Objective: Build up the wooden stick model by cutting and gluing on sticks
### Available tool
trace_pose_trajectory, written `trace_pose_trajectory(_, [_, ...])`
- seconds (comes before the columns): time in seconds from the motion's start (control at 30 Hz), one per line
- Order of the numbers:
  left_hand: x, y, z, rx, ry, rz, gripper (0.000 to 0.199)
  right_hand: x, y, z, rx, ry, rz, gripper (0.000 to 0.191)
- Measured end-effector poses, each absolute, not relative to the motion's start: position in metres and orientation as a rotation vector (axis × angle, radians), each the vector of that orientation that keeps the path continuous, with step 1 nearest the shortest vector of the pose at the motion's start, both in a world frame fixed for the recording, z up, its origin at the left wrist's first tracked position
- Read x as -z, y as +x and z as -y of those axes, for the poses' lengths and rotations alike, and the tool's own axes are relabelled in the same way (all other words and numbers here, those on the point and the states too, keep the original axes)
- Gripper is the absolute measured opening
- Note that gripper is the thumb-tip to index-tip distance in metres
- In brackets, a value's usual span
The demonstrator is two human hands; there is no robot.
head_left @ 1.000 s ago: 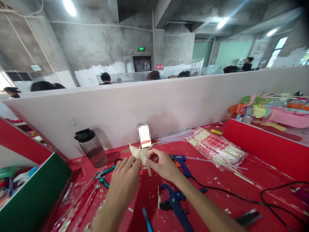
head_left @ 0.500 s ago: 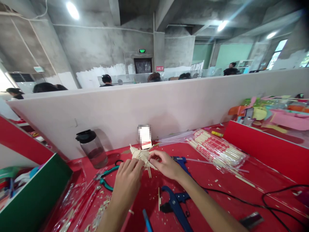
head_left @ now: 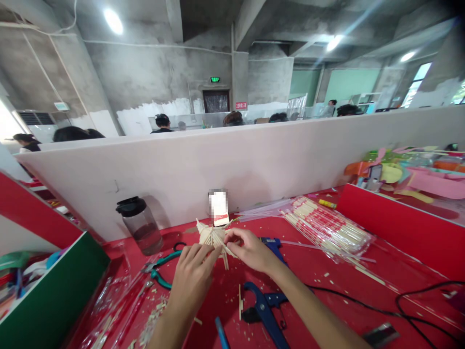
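A small structure of pale wooden sticks (head_left: 212, 235) stands on the red table in the middle, in front of a bright phone (head_left: 219, 208). My left hand (head_left: 196, 266) is at its near left side, fingers curled together against the sticks. My right hand (head_left: 249, 248) is on its right side, with thumb and forefinger pinched at the sticks. The fingertips of both hands almost meet at the front of the structure. What exactly each pinches is too small to make out.
Green-handled pliers (head_left: 160, 269) and a bottle (head_left: 140, 225) stand left. A blue cutter (head_left: 267, 310) lies near front. A blue glue gun (head_left: 274, 246), black cable (head_left: 348, 300) and bagged sticks (head_left: 327, 225) are right. A white partition (head_left: 181, 169) runs behind.
My left hand's fingers have shifted slightly right, toward my right fingertips. The stick structure stays in about the same place, and the whole view has moved slightly.
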State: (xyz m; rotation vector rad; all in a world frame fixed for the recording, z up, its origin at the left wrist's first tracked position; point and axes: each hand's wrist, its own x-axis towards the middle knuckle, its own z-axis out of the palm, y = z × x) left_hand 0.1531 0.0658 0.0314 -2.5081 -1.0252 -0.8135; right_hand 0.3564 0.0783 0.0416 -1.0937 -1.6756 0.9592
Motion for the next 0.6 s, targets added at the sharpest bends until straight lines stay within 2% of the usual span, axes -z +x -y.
trace_pose_trajectory(0.6, [-0.0329, 0.1515, -0.0711, 0.937, -2.565, 1.027, 0.035, -0.0412, 0.3592, -0.0807, -0.907, -1.118, 1.725, 0.016])
